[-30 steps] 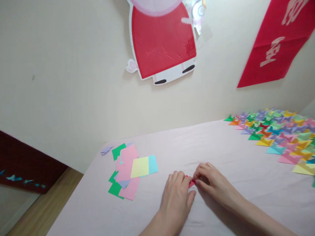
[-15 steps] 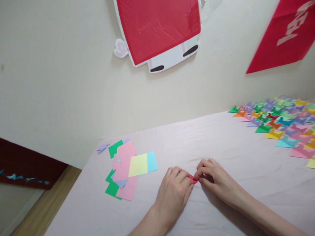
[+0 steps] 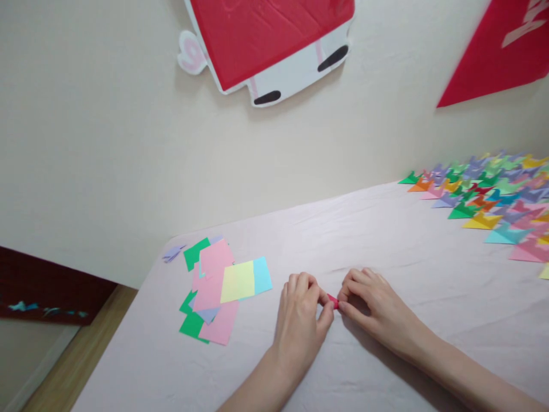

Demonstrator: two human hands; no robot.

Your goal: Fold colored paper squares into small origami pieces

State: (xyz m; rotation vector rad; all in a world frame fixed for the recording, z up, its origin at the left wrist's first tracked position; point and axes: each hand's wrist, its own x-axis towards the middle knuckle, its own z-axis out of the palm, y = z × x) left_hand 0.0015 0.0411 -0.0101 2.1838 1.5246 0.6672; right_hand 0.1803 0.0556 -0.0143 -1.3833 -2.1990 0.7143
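A small piece of folded red paper (image 3: 333, 301) is pinched between my two hands, just above or on the pale tablecloth (image 3: 300, 240). Thumb and index finger of my left hand (image 3: 302, 312) close on its left end. My right hand (image 3: 373, 306) grips the right end the same way, its other fingers curled. Most of the paper is covered by fingertips, so its exact shape is hidden.
Left of my hands lies a loose pile of pink, green, yellow, blue and purple paper sheets (image 3: 238, 281). A purple folded piece (image 3: 174, 253) sits by the table's left edge. Many colourful folded paper figures (image 3: 482, 220) stand in rows at the right, near the wall (image 3: 128, 143).
The view has tilted slightly. My left hand's fingers have drawn into a clearer thumb-and-finger pinch, and the red paper now looks narrower between both hands.
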